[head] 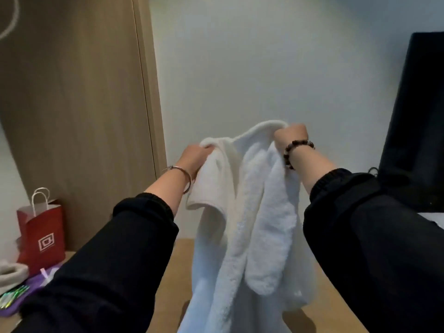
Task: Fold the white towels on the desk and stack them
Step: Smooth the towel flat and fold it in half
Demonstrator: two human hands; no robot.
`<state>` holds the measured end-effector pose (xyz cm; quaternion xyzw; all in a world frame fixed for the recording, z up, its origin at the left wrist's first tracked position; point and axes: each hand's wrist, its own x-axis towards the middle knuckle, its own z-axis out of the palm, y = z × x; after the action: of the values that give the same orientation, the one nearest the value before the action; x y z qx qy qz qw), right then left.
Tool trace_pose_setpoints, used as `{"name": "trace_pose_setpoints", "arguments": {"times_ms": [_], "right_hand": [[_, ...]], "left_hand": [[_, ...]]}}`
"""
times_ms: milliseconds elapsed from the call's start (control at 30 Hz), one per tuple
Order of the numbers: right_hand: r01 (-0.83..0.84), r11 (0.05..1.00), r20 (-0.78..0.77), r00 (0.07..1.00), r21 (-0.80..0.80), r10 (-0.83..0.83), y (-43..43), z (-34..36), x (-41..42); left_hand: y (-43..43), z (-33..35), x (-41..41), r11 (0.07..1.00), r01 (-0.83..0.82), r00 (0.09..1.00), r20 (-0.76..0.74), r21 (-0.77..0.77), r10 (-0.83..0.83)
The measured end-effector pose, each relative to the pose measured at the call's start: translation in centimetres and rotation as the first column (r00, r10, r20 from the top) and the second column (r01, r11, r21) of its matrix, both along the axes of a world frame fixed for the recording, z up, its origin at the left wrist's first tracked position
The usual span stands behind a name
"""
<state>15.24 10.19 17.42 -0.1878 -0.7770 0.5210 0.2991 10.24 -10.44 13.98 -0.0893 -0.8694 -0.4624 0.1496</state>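
A white fluffy towel [242, 212] hangs in the air in front of me, above the wooden desk [177, 284]. My left hand [194, 156] grips its upper left edge. My right hand [292, 135] grips the top edge higher up on the right. The towel droops in bunched folds between my hands and reaches down toward the desk top. Its lower end runs out of the frame. No other towel is in sight.
A red paper bag [40, 234] stands at the desk's far left beside a wooden panel [79, 104]. A beige cloth thing [12, 275] and a purple item [31, 294] lie in front of it. A black monitor [418, 121] stands at the right.
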Motion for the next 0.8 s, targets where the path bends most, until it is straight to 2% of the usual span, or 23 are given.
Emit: {"name": "trace_pose_setpoints", "arguments": {"times_ms": [67, 133, 233, 300, 367, 433, 533, 600, 667, 733, 800], "right_hand": [[0.100, 0.960, 0.054, 0.991, 0.262, -0.118, 2.8, -3.4, -1.8], [0.164, 0.868, 0.092, 0.968, 0.469, -0.232, 5.5, -6.7, -3.8], [0.138, 0.680, 0.106, 0.947, 0.720, -0.304, 8.9, -10.6, -7.3], [0.080, 0.572, 0.105, 0.953, 0.817, -0.284, 10.4, -12.6, -10.1], [-0.018, 0.475, 0.169, 0.946, 0.880, -0.276, 11.7, -14.4, -12.9], [-0.133, 0.403, 0.272, 0.910, 0.906, -0.312, 13.0, -16.2, -15.6], [-0.270, 0.349, 0.401, 0.827, 0.898, -0.393, 15.0, -19.1, -19.8], [-0.330, 0.365, 0.467, 0.787, 0.871, -0.403, 15.8, -21.3, -22.4], [-0.340, 0.427, 0.503, 0.783, 0.838, -0.365, 16.3, -22.8, -24.7], [-0.282, 0.558, 0.502, 0.814, 0.781, -0.291, 16.3, -23.0, -27.0], [-0.175, 0.764, 0.477, 0.858, 0.620, -0.190, 15.7, -22.3, -29.2]], "left_hand": [[-2.3, -3.3, -2.6, 0.955, -0.182, 0.983, -0.039, -0.233, 0.178], [-4.6, -6.5, -4.9, 0.881, -0.311, 0.950, -0.078, -0.356, 0.304], [-5.2, -9.0, -8.1, 0.709, -0.379, 0.925, -0.215, -0.595, 0.314], [-4.0, -10.2, -10.5, 0.627, -0.370, 0.927, -0.232, -0.685, 0.294], [-2.5, -11.2, -13.0, 0.588, -0.360, 0.924, -0.187, -0.724, 0.334], [-1.4, -12.5, -15.5, 0.582, -0.335, 0.915, -0.109, -0.741, 0.389], [0.1, -15.1, -19.4, 0.610, -0.297, 0.891, 0.015, -0.734, 0.453], [0.9, -17.1, -21.9, 0.695, -0.304, 0.860, 0.127, -0.652, 0.495], [1.7, -18.9, -24.0, 0.785, -0.352, 0.832, 0.214, -0.510, 0.513], [2.6, -19.7, -25.5, 0.830, -0.451, 0.793, 0.279, -0.327, 0.541], [3.5, -19.5, -26.9, 0.837, -0.529, 0.757, 0.369, -0.138, 0.539]]}}
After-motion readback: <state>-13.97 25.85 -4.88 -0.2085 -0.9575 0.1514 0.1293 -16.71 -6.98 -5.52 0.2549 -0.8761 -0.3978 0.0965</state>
